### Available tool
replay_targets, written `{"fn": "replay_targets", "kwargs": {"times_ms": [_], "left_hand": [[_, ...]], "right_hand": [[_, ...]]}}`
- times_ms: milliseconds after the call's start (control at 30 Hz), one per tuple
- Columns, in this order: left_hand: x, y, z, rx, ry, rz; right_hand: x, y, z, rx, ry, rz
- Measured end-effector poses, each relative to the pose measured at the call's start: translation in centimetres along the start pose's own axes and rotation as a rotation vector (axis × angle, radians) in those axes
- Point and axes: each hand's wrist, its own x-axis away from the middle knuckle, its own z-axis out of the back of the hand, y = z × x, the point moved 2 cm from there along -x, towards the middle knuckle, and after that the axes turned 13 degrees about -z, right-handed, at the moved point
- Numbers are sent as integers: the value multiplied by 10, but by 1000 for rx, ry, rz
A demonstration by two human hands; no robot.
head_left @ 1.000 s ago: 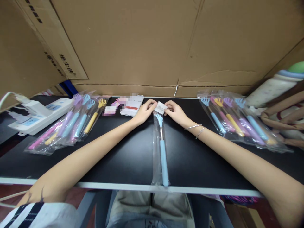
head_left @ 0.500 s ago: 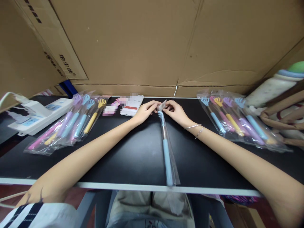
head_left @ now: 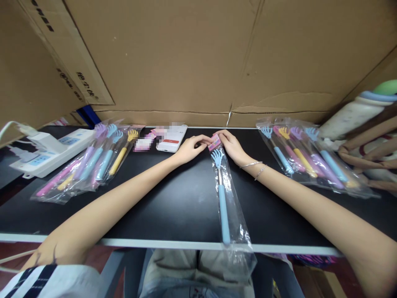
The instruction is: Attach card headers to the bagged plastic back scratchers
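Right, left hand (head_left: 189, 148) and right hand (head_left: 231, 147) meet mid-table (head_left: 173, 203), fingertips pinched shut on the pink label (head_left: 214, 142) topping a clear bag (head_left: 237, 221). The blue back scratcher (head_left: 222, 203) lies inside, and the bag's tail overhangs the near edge.

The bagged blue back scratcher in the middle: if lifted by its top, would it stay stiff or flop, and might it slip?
Probably stiff: the blue back scratcher shows a straight shaft and solid handle. Its clear bag looks loose and wrinkled, so that would likely flop. The glossy film may let the tool slide inside.
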Motion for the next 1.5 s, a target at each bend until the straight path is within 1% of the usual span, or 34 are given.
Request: {"fn": "replay_targets", "kwargs": {"times_ms": [67, 233, 400, 533, 667, 867, 1067, 1300, 1500], "left_hand": [[0, 0, 0, -7, 3, 0], [0, -3, 0, -38, 31, 22], [2, -11, 2, -128, 94, 46], [3, -14, 1, -43, 104, 81], [3, -14, 0, 44, 106, 76], [4, -16, 2, 15, 202, 149], [4, -18, 2, -5, 242, 143], [3, -19, 1, -13, 233, 147], [3, -19, 1, 10, 208, 164]], "right_hand": [[0, -1, 1, 0, 18, -14], [-1, 0, -1, -26, 11, -17], [0, -2, -1, -35, -15, -6], [2, -4, -2, -59, -57, -20], [2, -4, -2, -59, -60, -30], [1, -1, -2, -25, -40, -21], [1, 0, -2, -9, -47, -12], [0, 2, -3, 8, -31, 34], [0, 0, -3, 19, -18, 16]]}}
